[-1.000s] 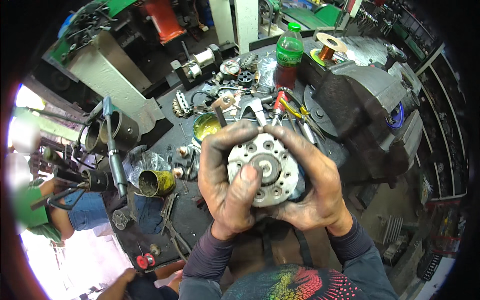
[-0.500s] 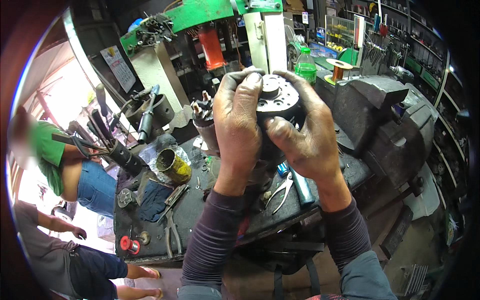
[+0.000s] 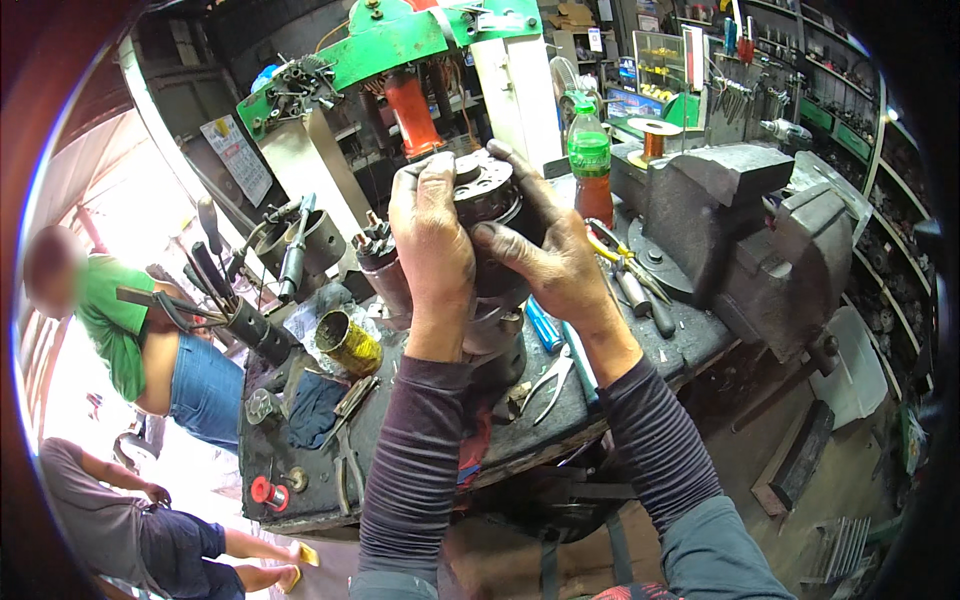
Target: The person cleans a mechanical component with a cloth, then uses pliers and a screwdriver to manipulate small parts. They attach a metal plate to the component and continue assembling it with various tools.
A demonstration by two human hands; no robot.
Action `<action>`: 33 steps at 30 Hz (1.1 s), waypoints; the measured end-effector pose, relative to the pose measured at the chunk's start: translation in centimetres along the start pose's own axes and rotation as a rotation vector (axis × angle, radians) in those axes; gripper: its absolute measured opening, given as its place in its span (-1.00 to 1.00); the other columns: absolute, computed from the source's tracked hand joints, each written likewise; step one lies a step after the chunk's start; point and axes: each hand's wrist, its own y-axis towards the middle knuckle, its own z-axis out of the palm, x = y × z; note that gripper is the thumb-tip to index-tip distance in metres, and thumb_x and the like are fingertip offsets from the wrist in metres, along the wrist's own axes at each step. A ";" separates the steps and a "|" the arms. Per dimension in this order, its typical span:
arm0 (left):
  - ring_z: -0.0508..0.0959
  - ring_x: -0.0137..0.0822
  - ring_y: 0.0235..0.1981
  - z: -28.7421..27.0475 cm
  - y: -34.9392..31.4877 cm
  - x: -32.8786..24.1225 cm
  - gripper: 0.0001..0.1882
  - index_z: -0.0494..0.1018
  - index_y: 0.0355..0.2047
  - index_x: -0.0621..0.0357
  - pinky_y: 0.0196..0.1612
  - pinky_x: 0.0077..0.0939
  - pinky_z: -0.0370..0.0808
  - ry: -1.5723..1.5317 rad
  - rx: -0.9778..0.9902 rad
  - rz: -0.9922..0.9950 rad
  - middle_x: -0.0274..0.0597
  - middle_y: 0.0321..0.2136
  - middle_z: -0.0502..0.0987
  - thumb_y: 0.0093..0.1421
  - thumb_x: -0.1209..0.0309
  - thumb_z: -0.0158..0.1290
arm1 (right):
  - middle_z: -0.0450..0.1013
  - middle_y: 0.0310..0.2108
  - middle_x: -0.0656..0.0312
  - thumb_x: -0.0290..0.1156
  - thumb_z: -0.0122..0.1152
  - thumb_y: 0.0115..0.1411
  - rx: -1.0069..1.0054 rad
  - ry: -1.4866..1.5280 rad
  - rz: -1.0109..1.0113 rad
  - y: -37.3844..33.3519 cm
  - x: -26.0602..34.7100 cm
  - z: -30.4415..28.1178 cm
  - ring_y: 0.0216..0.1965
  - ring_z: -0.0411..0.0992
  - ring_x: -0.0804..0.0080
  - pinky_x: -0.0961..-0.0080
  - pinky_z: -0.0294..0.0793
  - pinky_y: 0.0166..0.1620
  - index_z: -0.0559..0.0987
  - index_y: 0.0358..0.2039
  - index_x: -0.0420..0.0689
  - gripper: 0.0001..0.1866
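A round dark metal end cover [image 3: 486, 188] with a raised hub and several holes sits between my hands. My left hand [image 3: 434, 245] is closed on its left side, with the thumb up by the rim. My right hand [image 3: 548, 255] wraps the right side, thumb pressed to the front and index finger along the far edge. Below them stands a grey cylindrical metal body [image 3: 492, 360]; whether the cover touches it is hidden by my hands. To the left of my left hand is another metal cylinder [image 3: 385, 270] with posts on top.
A large bench vise [image 3: 710, 230] stands on the right, near a green-capped bottle [image 3: 590, 165] and a wire spool [image 3: 653, 140]. Pliers [image 3: 550, 380], screwdrivers [image 3: 645, 300] and a yellow can [image 3: 348, 343] lie about the workbench [image 3: 410, 440]. Two people [image 3: 130, 510] are at the left.
My hands and the cover have shifted left and slightly down in the picture, and the cover's top face is tilted differently. The view has turned, showing more of the vise and bottle.
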 end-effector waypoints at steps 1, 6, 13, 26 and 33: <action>0.60 -0.37 -0.13 -0.3 0.1 -0.1 -0.69 0.59 -0.04 0.30 0.06 -0.44 0.52 -0.028 0.006 -0.052 -0.18 -0.13 0.63 0.49 0.32 -0.03 | 0.45 0.23 -0.08 -0.36 0.46 0.23 0.005 0.029 0.012 0.1 0.0 0.0 0.26 0.42 0.23 0.32 0.32 0.36 0.27 0.46 -0.27 -0.15; 0.61 -0.39 -0.07 -1.3 1.3 -2.3 -0.70 0.56 0.05 0.26 0.09 -0.48 0.53 0.060 0.211 -0.061 -0.18 -0.08 0.64 0.48 0.34 0.00 | 0.46 0.23 -0.07 -0.29 0.49 0.24 0.024 0.002 -0.008 0.1 0.1 -0.3 0.23 0.42 0.27 0.32 0.35 0.33 0.26 0.47 -0.27 -0.12; 0.62 -0.50 -0.22 -0.9 4.2 -3.9 -0.70 0.68 -0.08 0.33 -0.07 -0.58 0.53 0.239 0.593 -0.027 -0.24 -0.25 0.71 0.41 0.32 0.13 | 0.27 0.42 -0.11 -0.26 0.47 0.28 0.100 -0.002 0.049 0.0 -0.5 -7.3 0.42 0.24 0.18 0.27 0.29 0.43 0.21 0.48 -0.29 -0.11; 0.63 -0.38 -0.18 -1.3 3.7 -3.1 -0.68 0.71 -0.18 0.33 0.01 -0.53 0.50 0.071 0.582 0.113 -0.15 -0.27 0.73 0.45 0.35 0.02 | 0.61 0.02 -0.12 -0.14 0.42 0.11 0.546 -1.392 0.749 2.1 -12.6 -17.4 0.09 0.58 -0.08 0.05 0.54 0.16 0.55 0.09 -0.15 -0.42; 0.61 -0.19 0.15 -3.3 5.1 0.0 -0.66 0.46 0.22 0.30 0.29 -0.29 0.48 0.548 0.439 0.427 0.08 0.14 0.60 0.56 0.48 -0.18 | 0.60 -0.11 0.01 -0.07 0.56 0.00 0.273 -1.470 0.182 4.7 -1.8 -16.7 0.01 0.58 -0.01 0.12 0.57 0.08 0.61 -0.07 -0.11 -0.44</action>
